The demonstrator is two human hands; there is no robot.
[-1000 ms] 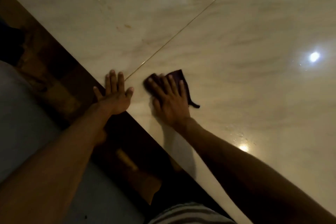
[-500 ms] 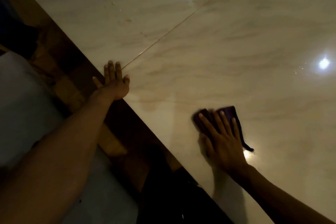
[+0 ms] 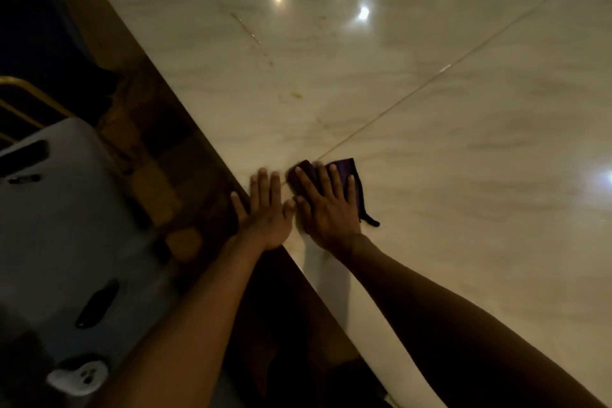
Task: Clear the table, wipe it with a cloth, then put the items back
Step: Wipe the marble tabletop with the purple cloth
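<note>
A glossy cream marble table [image 3: 447,149] fills the upper right of the head view, with a thin seam running diagonally across it. A small dark purple cloth [image 3: 344,169] lies on the marble near the table's left edge. My right hand [image 3: 326,205] lies flat on the cloth with straight, spread fingers pressing it down. My left hand [image 3: 265,209] rests flat on the table's edge just left of the right hand, fingers straight, holding nothing. The two hands nearly touch.
A small yellowish stain [image 3: 295,95] and faint marks [image 3: 251,33] show on the marble farther up. A grey seat [image 3: 66,242] with dark slots stands at the lower left, over a dark wood floor [image 3: 172,156]. A brass rail [image 3: 29,89] is at far left.
My right hand slid the cloth away to the right, then back left beside my left hand at the seam. The left hand stayed on the table's edge.
</note>
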